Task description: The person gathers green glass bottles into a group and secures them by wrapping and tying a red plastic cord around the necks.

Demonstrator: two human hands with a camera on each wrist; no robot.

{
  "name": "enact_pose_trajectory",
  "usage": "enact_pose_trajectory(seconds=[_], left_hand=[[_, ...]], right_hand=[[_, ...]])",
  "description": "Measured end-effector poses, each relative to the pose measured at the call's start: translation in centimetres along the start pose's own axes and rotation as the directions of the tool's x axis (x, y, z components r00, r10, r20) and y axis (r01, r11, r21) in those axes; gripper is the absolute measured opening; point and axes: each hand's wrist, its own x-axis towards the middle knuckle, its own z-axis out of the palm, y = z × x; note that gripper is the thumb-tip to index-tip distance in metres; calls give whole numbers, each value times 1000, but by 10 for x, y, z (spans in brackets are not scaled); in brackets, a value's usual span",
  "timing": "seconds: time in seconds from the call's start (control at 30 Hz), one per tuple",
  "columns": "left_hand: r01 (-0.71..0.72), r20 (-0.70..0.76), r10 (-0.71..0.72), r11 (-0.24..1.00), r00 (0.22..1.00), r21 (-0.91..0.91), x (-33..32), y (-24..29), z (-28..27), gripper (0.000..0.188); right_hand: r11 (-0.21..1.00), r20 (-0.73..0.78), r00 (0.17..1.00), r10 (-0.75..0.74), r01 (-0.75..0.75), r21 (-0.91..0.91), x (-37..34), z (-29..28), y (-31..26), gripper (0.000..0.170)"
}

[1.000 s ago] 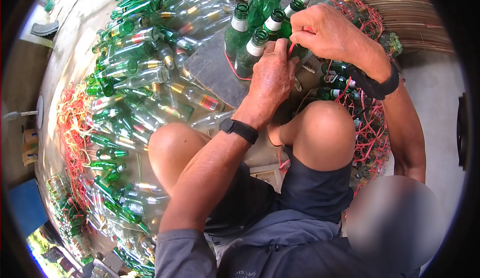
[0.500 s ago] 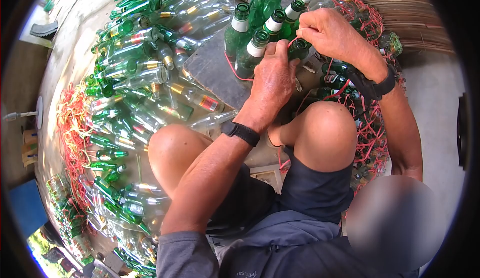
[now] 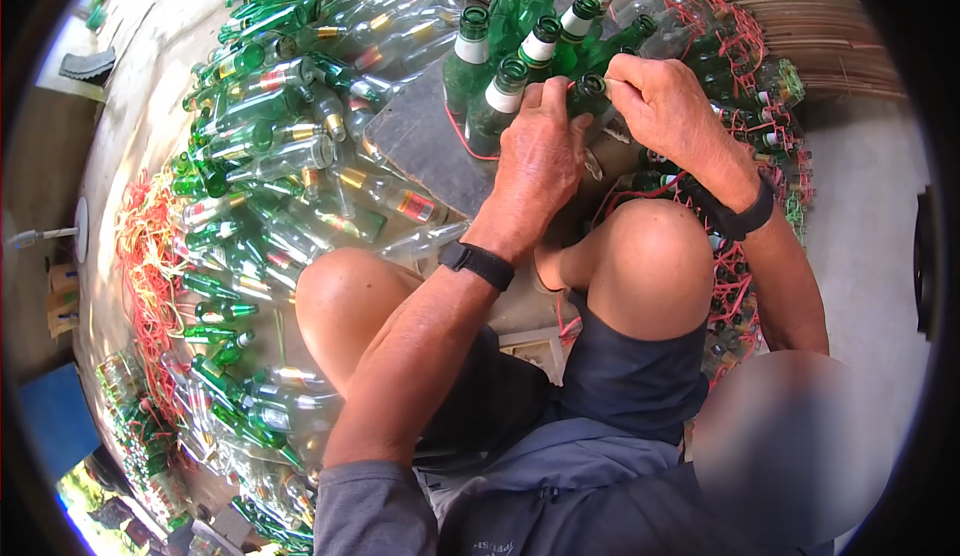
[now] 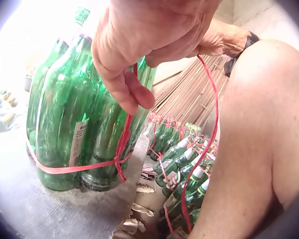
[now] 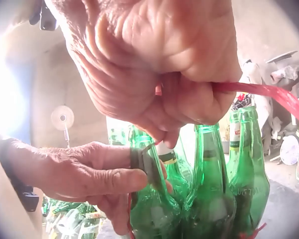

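Observation:
Green bottles (image 3: pixel 465 81) (image 4: pixel 65 114) stand upright in a cluster on a dark slab (image 3: pixel 415 141), with a red string (image 4: pixel 65 170) round their lower part. At the cluster's near side, my left hand (image 3: pixel 540 161) (image 5: pixel 84 174) pinches an upright red strand (image 4: pixel 125 134) between thumb and finger, beside a bottle neck (image 5: pixel 143 154). My right hand (image 3: pixel 675 111) (image 5: pixel 154 59) is just right of it, fingers curled round red string (image 5: pixel 269 91), above the bottle tops. A loose length (image 4: pixel 215 109) hangs down past the knee.
Many green and clear bottles (image 3: pixel 270 136) lie on the floor to the left, with a heap of red and yellow string (image 3: pixel 150 266). String-tied bottles (image 3: pixel 740 286) are at the right, near stacked thin strips (image 3: pixel 810 26). My knees (image 3: pixel 655 256) flank the work.
My right hand has moved right and down, away from the left hand, uncovering bottle tops. The left hand has barely moved, and the bottle cluster has shifted slightly left.

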Motion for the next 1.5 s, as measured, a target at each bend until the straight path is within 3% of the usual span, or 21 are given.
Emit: enact_pose_trajectory(seconds=[0.5, 0.57, 0.93, 1.1, 1.5], left_hand=[[23, 7, -23, 1000, 1000, 3, 0, 1, 0, 43], [23, 5, -23, 1000, 1000, -7, 0, 1, -1, 42], [29, -25, -30, 999, 999, -40, -2, 1, 0, 39], [-85, -26, 88, 992, 996, 92, -5, -6, -1, 41], [-118, -30, 122, 988, 992, 103, -16, 8, -18, 50]], right_hand=[[998, -11, 1000, -20, 21, 60, -23, 9, -13, 17], [992, -34, 992, -124, 124, -15, -24, 9, -16, 15], [971, 116, 978, -173, 189, -146, -31, 2, -44, 9], [970, 82, 972, -219, 226, -92, -31, 3, -45, 13], [982, 116, 980, -162, 172, -77, -23, -5, -59, 12]])
